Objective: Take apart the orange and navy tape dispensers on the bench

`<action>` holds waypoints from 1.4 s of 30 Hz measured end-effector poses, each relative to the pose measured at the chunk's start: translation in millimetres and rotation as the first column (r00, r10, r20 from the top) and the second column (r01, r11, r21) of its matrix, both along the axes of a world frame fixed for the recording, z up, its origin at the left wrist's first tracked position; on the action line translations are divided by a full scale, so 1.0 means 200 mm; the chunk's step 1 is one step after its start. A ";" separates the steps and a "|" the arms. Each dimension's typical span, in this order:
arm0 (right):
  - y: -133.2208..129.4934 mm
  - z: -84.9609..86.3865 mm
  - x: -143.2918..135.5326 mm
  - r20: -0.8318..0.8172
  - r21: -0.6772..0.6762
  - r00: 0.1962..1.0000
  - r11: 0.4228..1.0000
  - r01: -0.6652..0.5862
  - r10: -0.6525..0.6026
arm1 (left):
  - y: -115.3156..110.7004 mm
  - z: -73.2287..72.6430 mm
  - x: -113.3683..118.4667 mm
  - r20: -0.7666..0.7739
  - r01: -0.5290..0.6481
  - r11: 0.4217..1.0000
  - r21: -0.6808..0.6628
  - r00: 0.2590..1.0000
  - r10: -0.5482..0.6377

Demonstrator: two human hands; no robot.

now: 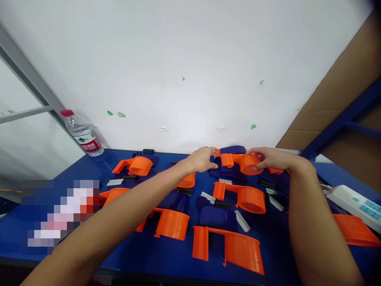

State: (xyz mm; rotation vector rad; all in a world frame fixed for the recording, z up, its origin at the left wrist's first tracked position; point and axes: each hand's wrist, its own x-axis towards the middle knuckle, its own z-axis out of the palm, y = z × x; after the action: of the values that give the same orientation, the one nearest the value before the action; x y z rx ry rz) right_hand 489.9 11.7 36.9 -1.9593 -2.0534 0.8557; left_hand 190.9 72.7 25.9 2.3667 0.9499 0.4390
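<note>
At the back of the blue table, my right hand has its thumb and fingers round the ring of an orange plastic tape dispenser frame. Just left of that frame is my left hand, thumb and forefinger apart, fingertips close to the frame's left end and a black roller. Whether they touch either is unclear. Dark blue plastic pieces lie behind and below this frame. In front lie another orange frame, a metal blade strip and a larger-looking orange frame.
More orange frames with black rollers and blue pieces spread leftwards, partly behind my left forearm. A water bottle stands at the back left. A white power strip lies at right, near cardboard. A white wall borders the table.
</note>
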 end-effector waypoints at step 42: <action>0.38 -0.15 -0.03 0.320 0.241 0.945 0.970 -0.011 -0.069 | -0.33 -0.19 -0.71 0.138 0.187 0.969 0.160 0.968 -0.210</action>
State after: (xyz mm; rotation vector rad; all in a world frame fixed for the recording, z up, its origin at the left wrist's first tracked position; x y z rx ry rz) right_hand 484.6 87.7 6.9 -2.0983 -2.1684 0.2662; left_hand 49.1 6.4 -11.9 2.4866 0.6205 0.6201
